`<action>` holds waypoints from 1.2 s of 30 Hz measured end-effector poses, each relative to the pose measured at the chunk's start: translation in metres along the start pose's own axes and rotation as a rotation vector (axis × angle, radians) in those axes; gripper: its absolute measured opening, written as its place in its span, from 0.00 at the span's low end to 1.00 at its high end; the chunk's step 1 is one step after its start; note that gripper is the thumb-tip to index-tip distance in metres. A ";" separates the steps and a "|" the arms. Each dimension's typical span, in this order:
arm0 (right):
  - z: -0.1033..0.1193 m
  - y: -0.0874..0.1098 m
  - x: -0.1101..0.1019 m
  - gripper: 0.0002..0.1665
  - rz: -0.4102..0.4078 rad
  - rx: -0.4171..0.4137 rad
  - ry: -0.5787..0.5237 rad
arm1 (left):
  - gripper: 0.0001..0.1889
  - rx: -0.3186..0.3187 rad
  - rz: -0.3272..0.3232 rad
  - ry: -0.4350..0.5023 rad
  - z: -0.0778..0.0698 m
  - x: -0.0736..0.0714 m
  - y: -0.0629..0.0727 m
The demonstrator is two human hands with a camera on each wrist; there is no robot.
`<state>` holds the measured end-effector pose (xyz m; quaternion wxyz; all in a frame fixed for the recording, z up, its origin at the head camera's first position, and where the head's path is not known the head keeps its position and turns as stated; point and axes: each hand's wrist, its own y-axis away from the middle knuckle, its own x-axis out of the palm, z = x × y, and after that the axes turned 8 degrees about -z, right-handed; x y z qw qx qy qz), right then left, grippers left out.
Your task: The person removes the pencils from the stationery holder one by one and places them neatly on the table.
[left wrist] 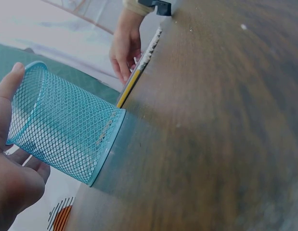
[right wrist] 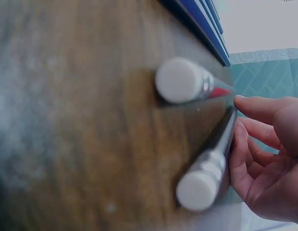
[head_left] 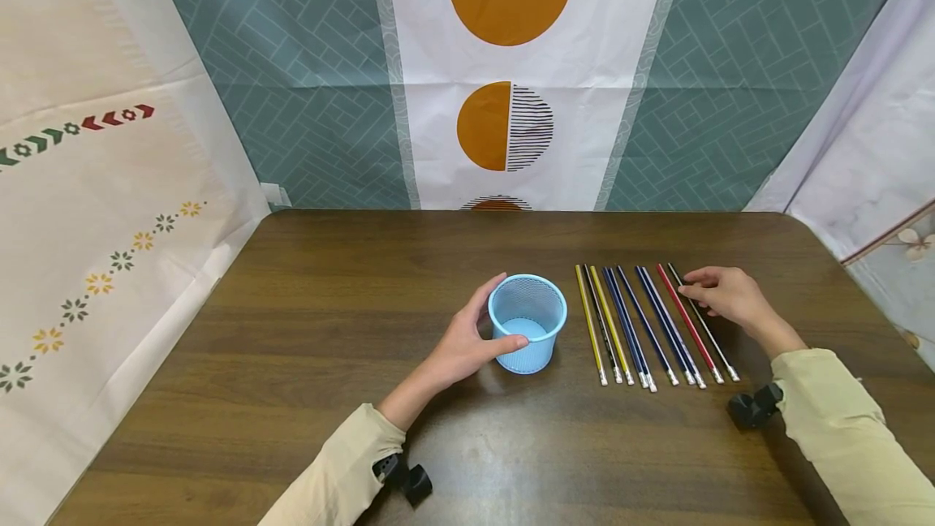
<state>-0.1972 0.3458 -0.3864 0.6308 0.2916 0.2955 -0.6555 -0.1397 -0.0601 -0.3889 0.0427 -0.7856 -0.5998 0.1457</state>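
My left hand grips a light blue mesh pencil cup, thumb over its near rim and fingers around the far side. The cup stands upright with nothing inside. At the right end of a row of pencils, my right hand pinches a black pencil between thumb and fingers. That pencil lies on the table, its white eraser toward me. Just left of it lies a red pencil, close by the thumb in the right wrist view.
Left of the red pencil lie several blue pencils, then two yellow pencils with a black patterned pencil between them. All lie side by side, erasers nearest me, on the brown wooden table. A patterned cloth hangs behind the table.
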 end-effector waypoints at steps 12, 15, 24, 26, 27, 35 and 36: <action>-0.001 0.005 -0.003 0.26 0.001 0.007 -0.014 | 0.45 -0.006 0.011 -0.003 0.001 0.001 -0.002; -0.001 0.004 -0.003 0.27 -0.001 0.002 -0.022 | 0.45 -0.007 0.012 -0.007 0.000 0.001 -0.003; 0.001 0.004 -0.006 0.27 0.016 -0.009 -0.049 | 0.48 -0.013 0.019 -0.070 -0.003 -0.004 -0.004; 0.002 0.006 -0.006 0.26 0.007 -0.013 -0.046 | 0.46 -0.002 0.016 -0.106 -0.005 -0.007 -0.004; 0.003 0.007 -0.007 0.27 0.006 -0.017 -0.042 | 0.45 0.004 0.014 -0.121 -0.005 -0.008 -0.004; 0.010 0.016 -0.011 0.27 -0.038 -0.099 0.087 | 0.28 -0.008 -0.039 -0.332 -0.006 -0.040 -0.007; 0.011 0.017 -0.011 0.27 -0.052 -0.117 0.110 | 0.29 0.006 -0.042 -0.374 -0.006 -0.046 -0.007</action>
